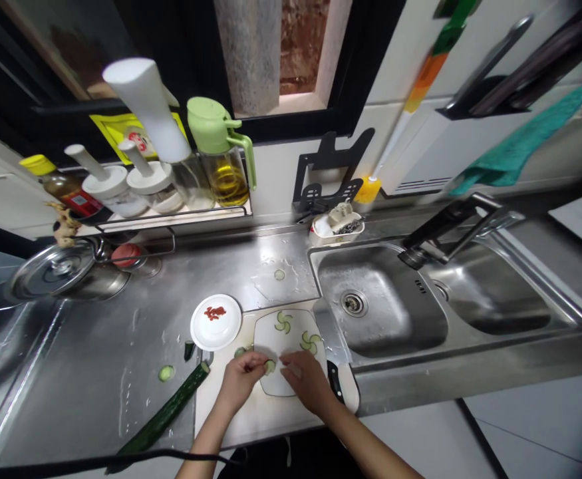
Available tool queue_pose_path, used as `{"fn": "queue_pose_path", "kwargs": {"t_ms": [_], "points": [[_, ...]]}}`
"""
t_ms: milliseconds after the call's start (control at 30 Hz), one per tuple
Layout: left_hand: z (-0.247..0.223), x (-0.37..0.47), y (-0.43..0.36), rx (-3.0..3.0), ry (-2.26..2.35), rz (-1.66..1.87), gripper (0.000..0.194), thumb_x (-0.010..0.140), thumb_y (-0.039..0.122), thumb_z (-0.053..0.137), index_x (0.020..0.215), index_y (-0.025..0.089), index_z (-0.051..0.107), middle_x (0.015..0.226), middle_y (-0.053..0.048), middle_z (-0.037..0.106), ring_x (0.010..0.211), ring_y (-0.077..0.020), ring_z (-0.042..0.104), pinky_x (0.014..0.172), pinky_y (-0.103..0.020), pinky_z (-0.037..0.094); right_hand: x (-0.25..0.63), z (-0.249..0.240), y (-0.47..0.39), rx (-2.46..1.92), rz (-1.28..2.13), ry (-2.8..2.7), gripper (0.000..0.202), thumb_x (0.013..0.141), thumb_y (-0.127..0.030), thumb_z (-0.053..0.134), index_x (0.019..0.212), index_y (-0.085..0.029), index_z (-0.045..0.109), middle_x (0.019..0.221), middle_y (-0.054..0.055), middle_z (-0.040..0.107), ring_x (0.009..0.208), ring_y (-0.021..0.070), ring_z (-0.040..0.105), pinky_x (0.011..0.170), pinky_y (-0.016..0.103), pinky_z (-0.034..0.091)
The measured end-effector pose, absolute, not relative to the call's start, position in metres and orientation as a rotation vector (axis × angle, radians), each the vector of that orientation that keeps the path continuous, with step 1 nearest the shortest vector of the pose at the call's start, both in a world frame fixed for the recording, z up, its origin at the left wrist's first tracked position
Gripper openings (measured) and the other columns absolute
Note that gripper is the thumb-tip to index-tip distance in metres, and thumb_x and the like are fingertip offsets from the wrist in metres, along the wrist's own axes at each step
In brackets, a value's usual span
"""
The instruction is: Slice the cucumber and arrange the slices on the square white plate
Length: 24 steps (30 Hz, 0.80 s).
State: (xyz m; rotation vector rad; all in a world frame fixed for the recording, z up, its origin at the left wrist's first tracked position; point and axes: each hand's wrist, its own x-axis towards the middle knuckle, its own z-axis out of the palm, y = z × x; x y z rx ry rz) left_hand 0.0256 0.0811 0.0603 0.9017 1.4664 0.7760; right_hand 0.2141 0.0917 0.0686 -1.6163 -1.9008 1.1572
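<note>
Between finger and thumb, my left hand (245, 378) pinches a small cucumber slice (269, 366) over the lower part of a square white plate (265, 336). My right hand (306, 379) is just to the right over the same plate, its fingers bent close together; whether they hold anything is too small to tell. Two pinwheels of thin cucumber slices lie on the plate, one at the top (283, 322) and one at the right (310, 342). The plate rests on a cutting board (251, 416). A knife's black handle (336, 381) shows beside my right hand.
A round white plate (203, 339) with red bits stands left of the square plate. A long cucumber (165, 412) and a cut end (189, 350) lie on the steel counter. The double sink (385, 299) is right; a condiment shelf (181, 218) is behind.
</note>
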Motion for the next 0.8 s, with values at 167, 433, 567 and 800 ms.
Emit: {"fn": "queue_pose_path", "kwargs": {"t_ms": [167,433,567,800], "points": [[0.067,0.044,0.087,0.783,1.327,0.718,0.038,0.059,0.045,0.075,0.081,0.016,0.066,0.073,-0.002,0.067,0.069,-0.0129,0.060,0.067,-0.025,0.045,0.210,0.075,0.100,-1.657,1.367,-1.759,0.013,0.079,-0.025,0.056,0.075,-0.021,0.068,0.072,0.000,0.067,0.074,0.0168,0.060,0.071,0.027,0.042],[0.069,0.056,0.091,0.278,1.361,0.515,0.048,0.061,0.057,0.071,0.076,0.015,0.056,0.057,0.004,0.055,0.041,-0.0024,0.038,0.041,-0.017,0.014,0.222,0.075,0.098,-1.566,1.217,-1.740,0.008,0.078,-0.023,0.060,0.073,-0.021,0.067,0.074,0.002,0.066,0.077,0.0178,0.059,0.073,0.029,0.042],[0.071,0.062,0.094,0.171,1.291,0.524,0.046,0.054,0.047,0.079,0.077,0.014,0.056,0.060,0.003,0.058,0.044,-0.0027,0.044,0.041,-0.016,0.018,0.225,0.076,0.095,-1.467,1.113,-1.798,0.006,0.077,-0.022,0.062,0.073,-0.021,0.066,0.073,0.001,0.065,0.078,0.0185,0.058,0.076,0.031,0.042],[0.063,0.068,0.096,0.130,1.275,0.615,0.053,0.042,0.033,0.086,0.085,0.014,0.063,0.053,0.006,0.052,0.045,-0.0033,0.043,0.043,-0.016,0.020,0.229,0.075,0.090,-1.583,1.163,-1.745,0.009,0.078,-0.025,0.060,0.074,-0.021,0.067,0.074,0.002,0.065,0.077,0.0186,0.058,0.074,0.031,0.041]]}}
